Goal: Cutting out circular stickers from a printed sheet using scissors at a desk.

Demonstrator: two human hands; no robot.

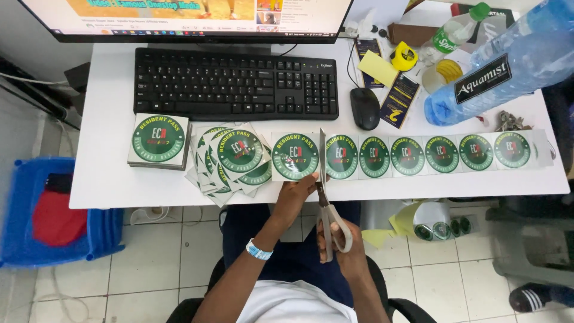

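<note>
Head view, looking straight down: the right hand (pixel 345 248) is closed through the loops of a pair of scissors (pixel 327 206), their blades standing open across a strip of round green stickers (pixel 418 155) at the desk's near edge; the left hand (pixel 297 192) pinches the near border of the end sticker (pixel 295 157), holding it flat against the white desk (pixel 107 179). By the look of it the cut between that end sticker and the next is under way, the blades sitting in the pale gap between the two discs; finishing it seems to call for a straight closing stroke up that gap, clear of the printed circles. The strip is glossy, thin and flexible, running toward the right edge; left of the hands lie a fanned heap of cut squares (pixel 230 161) and a squared stack (pixel 158 140). Farther back sit a matte black keyboard (pixel 236 84), a smooth black mouse (pixel 365 107) and a clear blue-tinted plastic bottle (pixel 496 66) on its side.
</note>
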